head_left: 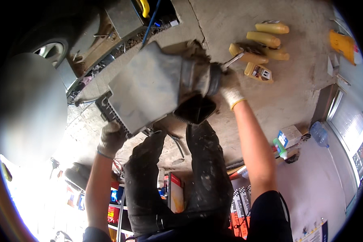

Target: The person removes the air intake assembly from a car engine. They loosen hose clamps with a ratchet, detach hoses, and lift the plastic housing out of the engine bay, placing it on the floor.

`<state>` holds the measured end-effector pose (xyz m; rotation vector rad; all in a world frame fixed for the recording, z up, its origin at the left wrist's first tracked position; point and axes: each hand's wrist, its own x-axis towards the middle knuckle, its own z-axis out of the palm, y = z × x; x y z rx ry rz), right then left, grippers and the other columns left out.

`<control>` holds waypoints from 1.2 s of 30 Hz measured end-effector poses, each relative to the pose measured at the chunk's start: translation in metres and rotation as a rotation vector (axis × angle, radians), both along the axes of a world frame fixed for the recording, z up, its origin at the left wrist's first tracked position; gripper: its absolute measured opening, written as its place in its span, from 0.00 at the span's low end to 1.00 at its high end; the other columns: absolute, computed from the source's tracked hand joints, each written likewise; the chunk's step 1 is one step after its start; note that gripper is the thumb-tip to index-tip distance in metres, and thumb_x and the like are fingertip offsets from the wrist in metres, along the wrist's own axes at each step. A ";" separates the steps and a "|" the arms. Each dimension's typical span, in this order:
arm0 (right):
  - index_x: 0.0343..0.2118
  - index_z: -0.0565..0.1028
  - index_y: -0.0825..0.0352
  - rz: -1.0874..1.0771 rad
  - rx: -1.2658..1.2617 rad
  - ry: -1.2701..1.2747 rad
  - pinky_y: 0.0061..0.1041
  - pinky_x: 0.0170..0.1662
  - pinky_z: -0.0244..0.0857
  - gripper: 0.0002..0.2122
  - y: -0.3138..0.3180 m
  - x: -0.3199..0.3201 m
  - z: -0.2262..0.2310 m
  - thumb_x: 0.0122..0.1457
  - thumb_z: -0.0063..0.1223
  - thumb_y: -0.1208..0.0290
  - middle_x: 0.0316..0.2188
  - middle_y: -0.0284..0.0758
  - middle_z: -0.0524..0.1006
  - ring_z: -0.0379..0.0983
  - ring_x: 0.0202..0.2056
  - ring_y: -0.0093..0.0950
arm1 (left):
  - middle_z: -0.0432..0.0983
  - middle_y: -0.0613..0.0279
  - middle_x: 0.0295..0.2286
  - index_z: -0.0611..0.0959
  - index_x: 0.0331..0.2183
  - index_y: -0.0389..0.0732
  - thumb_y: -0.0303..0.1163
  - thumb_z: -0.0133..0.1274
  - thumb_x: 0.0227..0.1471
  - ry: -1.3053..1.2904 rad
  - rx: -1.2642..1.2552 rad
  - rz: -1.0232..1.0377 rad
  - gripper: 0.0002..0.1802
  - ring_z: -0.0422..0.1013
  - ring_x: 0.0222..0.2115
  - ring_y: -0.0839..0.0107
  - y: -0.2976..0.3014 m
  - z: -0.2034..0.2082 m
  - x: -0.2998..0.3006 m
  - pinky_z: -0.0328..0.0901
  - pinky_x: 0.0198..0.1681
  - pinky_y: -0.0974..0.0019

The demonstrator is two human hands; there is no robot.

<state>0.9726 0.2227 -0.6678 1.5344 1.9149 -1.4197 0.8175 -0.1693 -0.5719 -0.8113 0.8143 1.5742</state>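
A large, dusty grey plastic air filter housing (149, 82) is held up in front of my legs, tilted, with its black ribbed edge toward the lower left. Its square duct mouth (195, 109) gapes downward, and a round black collar (215, 78) sticks out at the right. My left hand (111, 137), in a whitish knit glove, is closed on the lower left edge. Gloved alike, my right hand (230, 86) grips by the collar, its fingertips partly hidden. A thin metal shaft like a screwdriver's (234, 59) juts out beyond this hand; its handle is hidden.
Several yellow bottles (264, 39) lie on the concrete floor at the far right. At the upper left, a floor pit edge (109, 52) runs beside a car wheel (52, 50). A box (288, 136), green bottle (280, 148) and clear water jug (319, 134) stand near the right wall.
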 end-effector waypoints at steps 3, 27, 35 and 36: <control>0.40 0.82 0.71 -0.012 -0.041 0.215 0.33 0.39 0.72 0.13 0.030 0.025 -0.058 0.58 0.59 0.66 0.31 0.40 0.84 0.80 0.32 0.30 | 0.77 0.55 0.56 0.73 0.62 0.35 0.33 0.70 0.42 0.013 0.025 -0.078 0.45 0.71 0.59 0.56 0.004 -0.074 0.009 0.65 0.65 0.50; 0.52 0.80 0.66 -0.013 0.051 0.039 0.26 0.45 0.71 0.19 0.076 0.130 -0.145 0.62 0.57 0.60 0.40 0.34 0.82 0.78 0.41 0.26 | 0.78 0.47 0.51 0.71 0.61 0.41 0.62 0.45 0.64 0.483 -0.018 -0.549 0.38 0.80 0.49 0.52 0.160 -0.112 -0.042 0.84 0.36 0.45; 0.46 0.82 0.69 -0.356 -0.121 0.130 0.23 0.35 0.69 0.15 -0.019 0.131 -0.149 0.59 0.59 0.68 0.33 0.34 0.82 0.76 0.31 0.24 | 0.79 0.52 0.52 0.75 0.60 0.45 0.67 0.41 0.64 0.708 -0.174 -0.852 0.39 0.78 0.51 0.58 0.167 -0.128 -0.069 0.72 0.55 0.36; 0.45 0.82 0.70 -0.292 -0.073 0.189 0.24 0.36 0.70 0.15 -0.024 0.141 -0.165 0.59 0.60 0.66 0.33 0.35 0.82 0.78 0.32 0.25 | 0.77 0.52 0.54 0.74 0.60 0.46 0.67 0.42 0.64 0.714 -0.173 -0.865 0.39 0.77 0.53 0.57 0.171 -0.124 -0.073 0.71 0.56 0.35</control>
